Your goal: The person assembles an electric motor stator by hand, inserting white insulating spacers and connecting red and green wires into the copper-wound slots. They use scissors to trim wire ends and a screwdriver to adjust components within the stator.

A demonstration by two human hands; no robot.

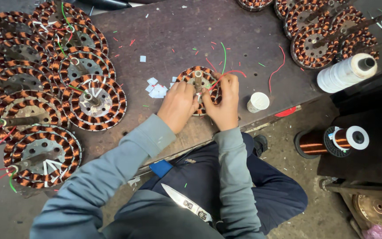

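Single view, head-worn camera, looking steeply down from above the seated person's own arms and lap. Near range: the left hand [177,105] and right hand [223,102] sit just below frame centre, sleeves running in from the bottom edge. View faces forward across a dark workbench [173,31], whose far edge reaches the top of the frame. The bench lies slightly skewed, its front edge slanting up to the right. Floor shows bottom right, beside the knees. At the left and top right edges, stacked wound coils are partly cut off. No second view to compare overlap.
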